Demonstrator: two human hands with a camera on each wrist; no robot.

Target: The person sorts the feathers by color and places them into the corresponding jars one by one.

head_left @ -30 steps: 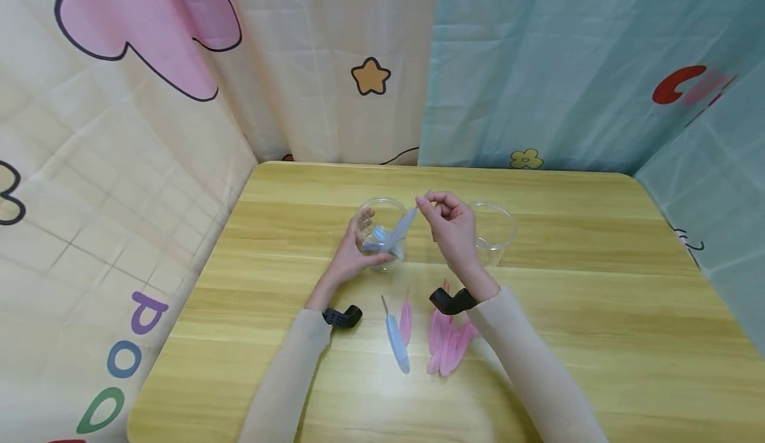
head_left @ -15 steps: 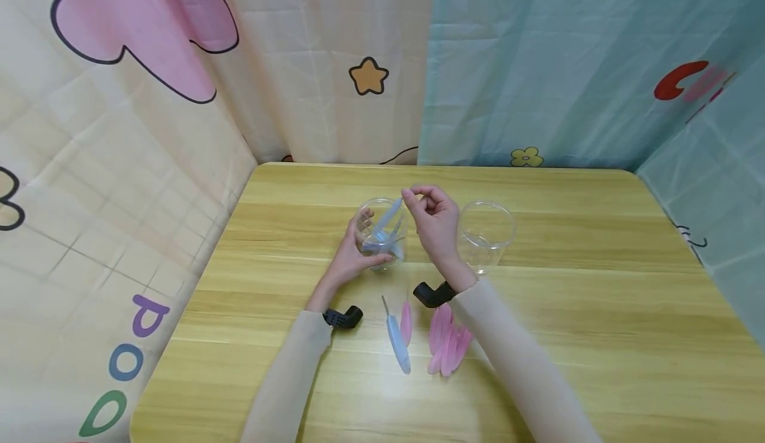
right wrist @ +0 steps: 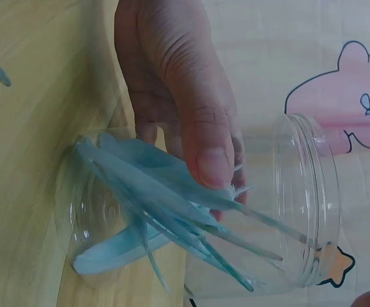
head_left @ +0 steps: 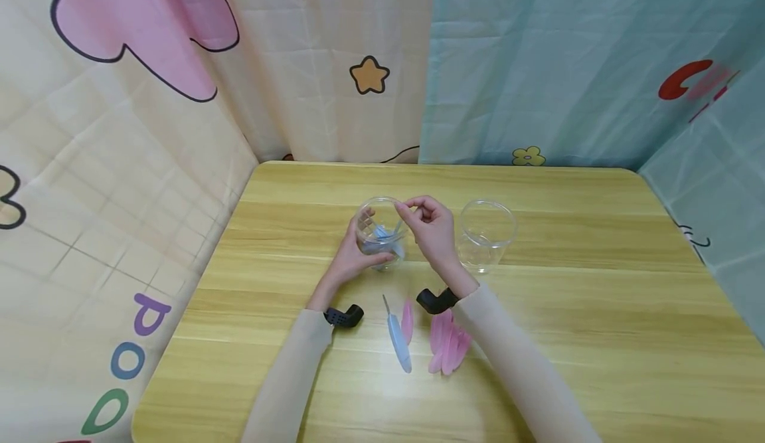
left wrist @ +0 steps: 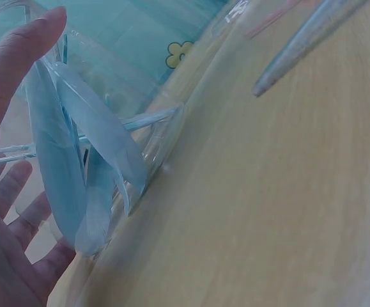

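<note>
My left hand [head_left: 351, 257] holds a clear plastic jar [head_left: 370, 237] around its side, thumb toward me and fingers behind. Several pale blue feathers [right wrist: 153, 185] lie slanted inside the jar, quills toward the mouth. At the jar's right rim is my right hand [head_left: 433, 232], thumb and forefinger close together, the other fingers loosely curled; no feather shows running up to its fingertips in the right wrist view. On the table in front lie one blue feather [head_left: 398, 343], a single pink feather [head_left: 407, 322] and a pile of pink feathers [head_left: 447, 347], partly under the right wrist.
A second clear jar [head_left: 487, 237] stands to the right of my right hand. The wooden table [head_left: 597, 297] runs back to printed curtains [head_left: 514, 64], which also hang at both sides. Each wrist wears a black camera [head_left: 345, 316].
My right hand has moved left and slightly down to the jar's rim, and the blue feather it pinched has gone down into the jar. The left hand stays round the jar.
</note>
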